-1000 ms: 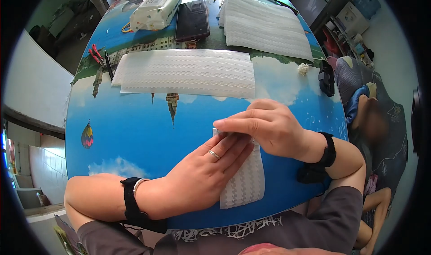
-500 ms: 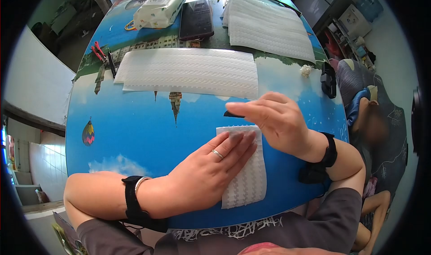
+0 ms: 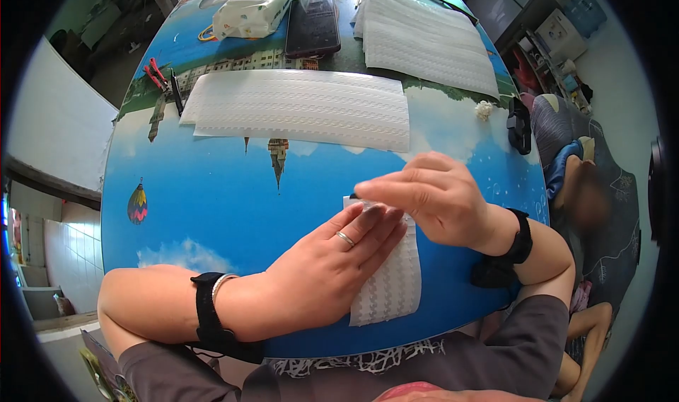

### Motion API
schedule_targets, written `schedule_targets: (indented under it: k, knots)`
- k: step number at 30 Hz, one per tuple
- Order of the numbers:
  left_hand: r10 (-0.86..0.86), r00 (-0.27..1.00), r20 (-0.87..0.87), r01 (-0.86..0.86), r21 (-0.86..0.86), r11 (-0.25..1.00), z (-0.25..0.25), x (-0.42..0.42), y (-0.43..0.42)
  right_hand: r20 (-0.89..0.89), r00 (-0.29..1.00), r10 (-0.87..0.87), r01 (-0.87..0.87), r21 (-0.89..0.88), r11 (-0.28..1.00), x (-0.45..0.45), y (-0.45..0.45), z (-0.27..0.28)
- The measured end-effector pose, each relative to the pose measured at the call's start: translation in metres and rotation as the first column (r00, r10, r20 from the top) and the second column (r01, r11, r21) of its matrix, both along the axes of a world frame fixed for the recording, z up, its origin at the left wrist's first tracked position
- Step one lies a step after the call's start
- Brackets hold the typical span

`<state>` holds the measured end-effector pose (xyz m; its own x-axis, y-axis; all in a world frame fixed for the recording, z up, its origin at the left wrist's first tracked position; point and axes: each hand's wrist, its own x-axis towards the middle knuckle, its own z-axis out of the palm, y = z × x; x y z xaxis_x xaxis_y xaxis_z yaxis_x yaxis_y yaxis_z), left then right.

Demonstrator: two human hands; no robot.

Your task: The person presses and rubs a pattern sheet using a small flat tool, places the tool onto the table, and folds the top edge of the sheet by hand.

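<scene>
A narrow white sheet with raised rows (image 3: pixel 385 289) lies lengthwise on the table near its front edge. My left hand (image 3: pixel 318 274) rests flat across its upper part, fingers stretched out and pointing to the far right. A ring is on one finger, and the fingertips look darkened. Just beyond those fingertips, my right hand (image 3: pixel 431 197) is closed around a small dark piece (image 3: pixel 354 197). Only a bit of that piece shows past the fingers, so its kind is unclear. The sheet's top edge is mostly covered by both hands.
Further back lie wide white patterned sheets (image 3: pixel 304 108) and a stack of similar sheets (image 3: pixel 431 44). A phone (image 3: pixel 312 25), a wipes pack (image 3: pixel 253 7), red-handled pliers (image 3: pixel 155 73) and a black strap (image 3: pixel 518 126) surround them. Another person (image 3: pixel 583 190) is at the right.
My right hand has come down and nearer, taking the dark piece to the sheet's top edge by my left fingertips. My left hand stays on the sheet. The view has shifted slightly.
</scene>
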<state>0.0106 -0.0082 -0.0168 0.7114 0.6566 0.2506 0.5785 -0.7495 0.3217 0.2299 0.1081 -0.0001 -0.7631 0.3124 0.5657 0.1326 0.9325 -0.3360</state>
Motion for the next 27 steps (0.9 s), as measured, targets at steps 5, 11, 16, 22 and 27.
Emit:
schedule_targets:
  k: [5, 11, 16, 22, 27]
  knots:
    - [-0.005, 1.0, 0.017, 0.005, 0.002, 1.0, -0.001, -0.001, 0.0, -0.064, 0.996, -0.06, 0.059, -0.025, 0.998, 0.001, 0.001, -0.004]
    - [0.018, 0.999, -0.031, -0.017, 0.028, 0.999, 0.003, 0.0, -0.001, 0.11, 0.994, 0.021, -0.026, 0.043, 0.999, 0.0, -0.002, 0.003]
    - [-0.005, 0.999, -0.035, 0.005, 0.007, 1.0, 0.004, -0.001, 0.001, -0.019, 0.996, -0.09, 0.087, -0.133, 0.987, 0.001, 0.0, -0.009]
    - [-0.009, 1.0, -0.019, 0.009, 0.017, 1.0, 0.005, 0.0, 0.003, 0.038, 0.998, -0.042, 0.045, -0.065, 0.997, -0.001, -0.002, -0.003]
    - [-0.003, 0.997, -0.073, 0.005, 0.032, 0.999, 0.006, 0.0, 0.001, -0.056, 0.99, -0.13, 0.101, -0.365, 0.926, -0.002, 0.001, -0.011]
